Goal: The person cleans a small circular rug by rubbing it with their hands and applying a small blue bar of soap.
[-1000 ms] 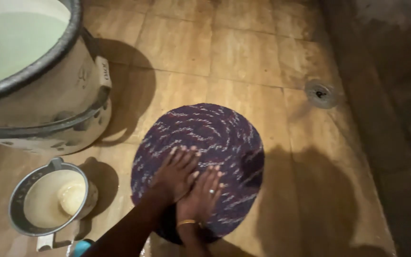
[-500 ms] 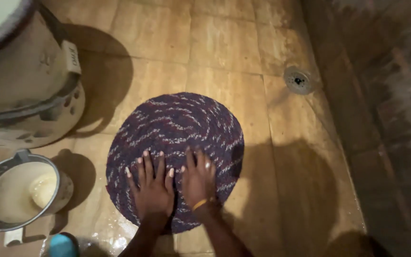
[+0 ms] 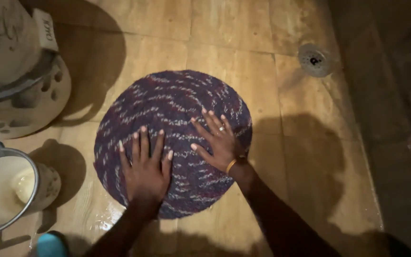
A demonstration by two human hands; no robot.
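A round braided mat [image 3: 177,100], dark purple with pale flecks, lies flat on the wet tiled floor [image 3: 229,33]. My left hand [image 3: 143,166] presses palm down on its near left part, fingers spread. On the mat's right part rests my right hand [image 3: 217,140], also flat and spread, with a ring on one finger and a gold bangle at the wrist. Neither hand grips anything.
A big pale tub [image 3: 15,71] stands at the upper left. A small handled bucket [image 3: 5,190] with a soap bar in water sits at the lower left. A round floor drain [image 3: 314,60] lies upper right beside a dark wall [image 3: 396,95]. A blue object [image 3: 51,245] shows at the bottom edge.
My hands, overlapped at the mat's near edge a second ago, have moved apart and forward across it. The view has shifted, so the tub and bucket sit further left.
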